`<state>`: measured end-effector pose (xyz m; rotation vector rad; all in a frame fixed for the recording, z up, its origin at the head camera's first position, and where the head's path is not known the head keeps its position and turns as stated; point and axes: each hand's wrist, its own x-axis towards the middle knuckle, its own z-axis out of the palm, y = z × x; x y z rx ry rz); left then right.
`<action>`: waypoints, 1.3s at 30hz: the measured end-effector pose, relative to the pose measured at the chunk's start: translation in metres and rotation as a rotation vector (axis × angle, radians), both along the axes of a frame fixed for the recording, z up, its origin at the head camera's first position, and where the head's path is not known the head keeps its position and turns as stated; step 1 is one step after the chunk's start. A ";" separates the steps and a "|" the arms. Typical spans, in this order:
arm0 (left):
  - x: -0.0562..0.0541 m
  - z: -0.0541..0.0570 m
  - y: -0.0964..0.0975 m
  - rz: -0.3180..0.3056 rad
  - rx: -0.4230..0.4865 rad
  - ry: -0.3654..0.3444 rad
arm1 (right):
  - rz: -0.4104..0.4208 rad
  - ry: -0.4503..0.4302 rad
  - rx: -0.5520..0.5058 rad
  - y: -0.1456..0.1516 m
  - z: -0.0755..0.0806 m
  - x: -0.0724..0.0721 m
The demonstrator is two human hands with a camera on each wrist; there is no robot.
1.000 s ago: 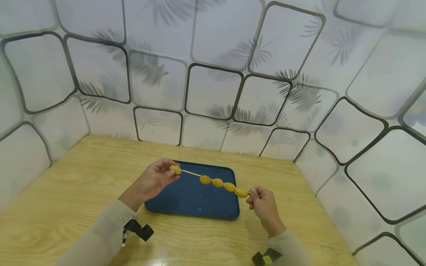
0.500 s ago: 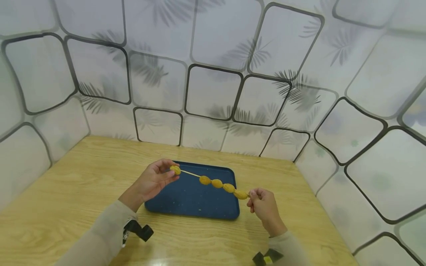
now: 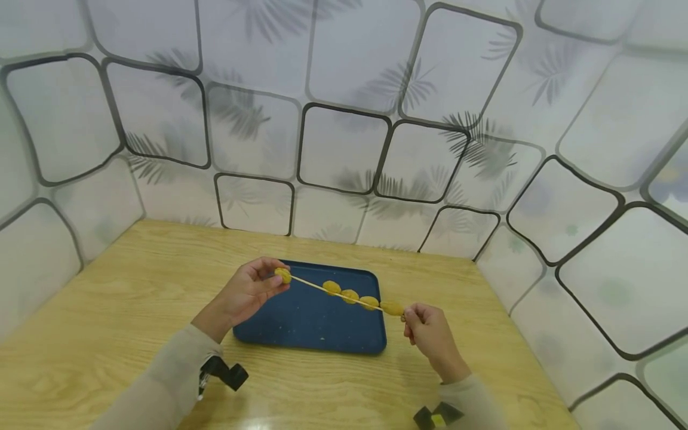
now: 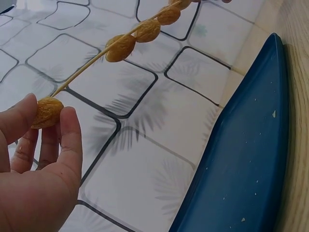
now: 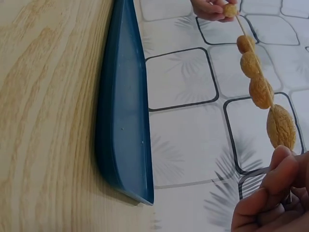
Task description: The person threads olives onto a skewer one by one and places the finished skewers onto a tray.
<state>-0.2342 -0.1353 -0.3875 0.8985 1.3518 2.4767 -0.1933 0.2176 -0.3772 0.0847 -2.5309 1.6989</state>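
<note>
A thin bamboo skewer (image 3: 307, 282) is held slantwise in the air, its right end lower in the head view. Several golden-brown, wrinkled oval pieces (image 3: 350, 296) sit along its right part. My left hand (image 3: 251, 291) pinches a single oval piece (image 4: 48, 112) of the same kind at the skewer's left end, between thumb and fingers. How far the tip enters this piece is hidden. My right hand (image 3: 429, 335) grips the skewer's other end, close behind the largest-looking piece (image 5: 281, 127). A bare stretch of stick separates the left piece from the row.
A dark blue rectangular tray (image 3: 312, 327) with small pale specks lies on the wood-grain table (image 3: 177, 263), below the skewer. Patterned white walls (image 3: 344, 149) rise behind the table and at both sides.
The skewer has turned about its length: the stick now shows in front of the row of pieces. My right hand has shifted slightly right; the left hand stays put.
</note>
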 end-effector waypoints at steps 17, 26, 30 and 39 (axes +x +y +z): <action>0.004 0.002 0.009 0.088 0.077 -0.146 | 0.037 0.364 0.057 0.001 -0.009 0.001; 0.007 0.003 0.014 0.120 0.112 -0.223 | 0.007 0.557 0.143 0.003 -0.014 0.001; 0.007 0.003 0.016 0.137 0.124 -0.218 | 0.008 0.579 0.133 0.002 -0.014 0.003; 0.009 0.007 0.020 0.141 0.105 -0.185 | -0.005 0.628 0.145 -0.004 -0.016 0.004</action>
